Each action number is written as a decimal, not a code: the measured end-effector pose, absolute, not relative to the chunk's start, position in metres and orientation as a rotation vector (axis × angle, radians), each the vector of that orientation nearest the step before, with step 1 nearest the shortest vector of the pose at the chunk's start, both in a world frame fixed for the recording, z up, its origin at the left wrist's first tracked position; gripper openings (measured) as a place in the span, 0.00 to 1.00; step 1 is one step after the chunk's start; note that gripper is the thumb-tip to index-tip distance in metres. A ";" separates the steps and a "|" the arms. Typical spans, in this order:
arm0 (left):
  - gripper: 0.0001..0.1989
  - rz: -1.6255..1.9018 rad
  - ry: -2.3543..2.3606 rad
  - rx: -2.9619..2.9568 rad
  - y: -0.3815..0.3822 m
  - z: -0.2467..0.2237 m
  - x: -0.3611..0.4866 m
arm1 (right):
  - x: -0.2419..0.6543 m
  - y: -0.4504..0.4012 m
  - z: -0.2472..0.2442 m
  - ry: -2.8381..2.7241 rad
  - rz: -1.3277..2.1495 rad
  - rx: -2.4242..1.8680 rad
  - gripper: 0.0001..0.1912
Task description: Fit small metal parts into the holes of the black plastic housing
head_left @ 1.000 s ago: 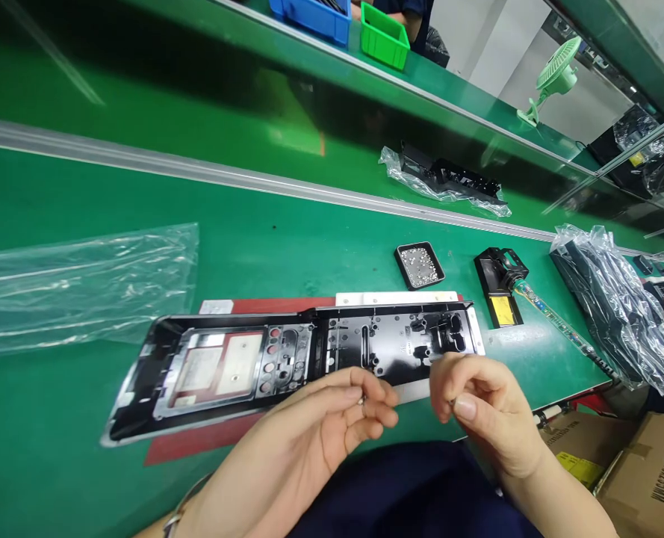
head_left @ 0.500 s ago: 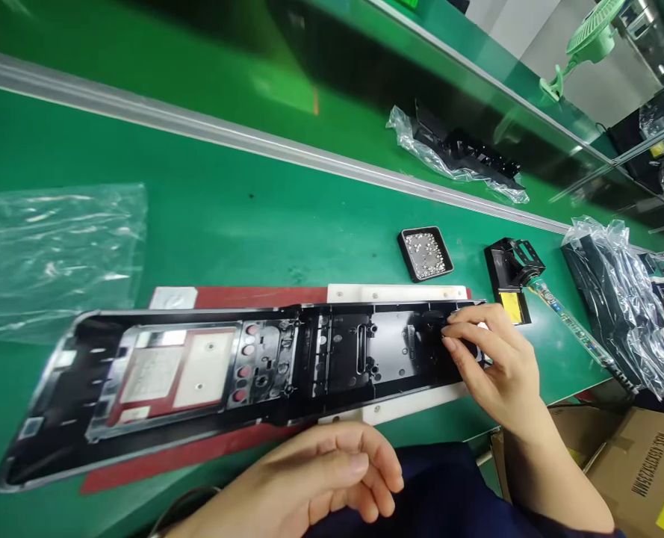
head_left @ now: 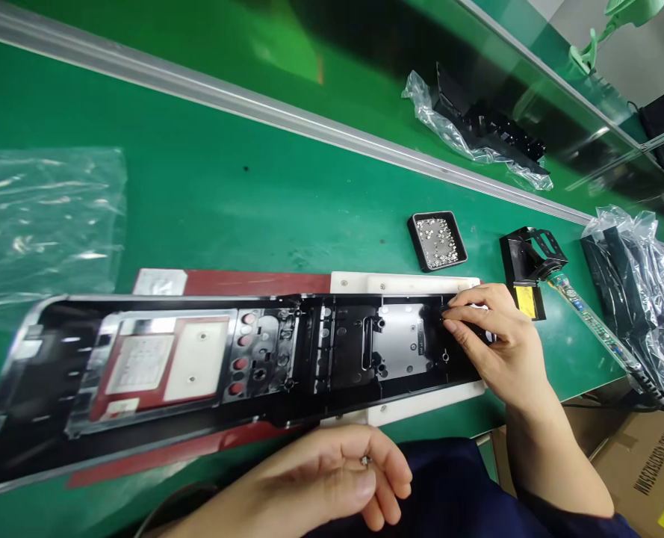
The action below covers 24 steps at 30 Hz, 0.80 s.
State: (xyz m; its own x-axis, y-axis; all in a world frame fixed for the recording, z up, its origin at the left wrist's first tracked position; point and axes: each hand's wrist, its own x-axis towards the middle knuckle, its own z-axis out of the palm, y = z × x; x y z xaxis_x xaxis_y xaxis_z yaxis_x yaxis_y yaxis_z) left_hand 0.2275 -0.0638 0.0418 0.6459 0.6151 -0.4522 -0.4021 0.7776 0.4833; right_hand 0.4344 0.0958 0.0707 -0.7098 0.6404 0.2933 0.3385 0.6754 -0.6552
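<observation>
- Bright light covers the counter (head_left: 197,127), with soft sheen across its surface.
- White glare streaks the plastic bag (head_left: 45,224).
- The black housing (head_left: 34,400) looks stretched and slightly blurred toward its left end.

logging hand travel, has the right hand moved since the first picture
Yes, forward, away from the wearer: judged against the white strip, the right hand has gone from short of the black housing to over its right end.
</observation>
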 end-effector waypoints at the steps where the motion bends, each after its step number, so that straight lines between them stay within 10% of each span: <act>1: 0.24 0.581 0.652 0.377 -0.064 0.041 0.227 | 0.435 0.096 0.071 -2.375 0.793 -0.753 0.08; 24: 0.27 0.524 0.675 0.435 -0.067 0.041 0.226 | 0.442 0.069 0.067 -2.558 0.264 -0.683 0.11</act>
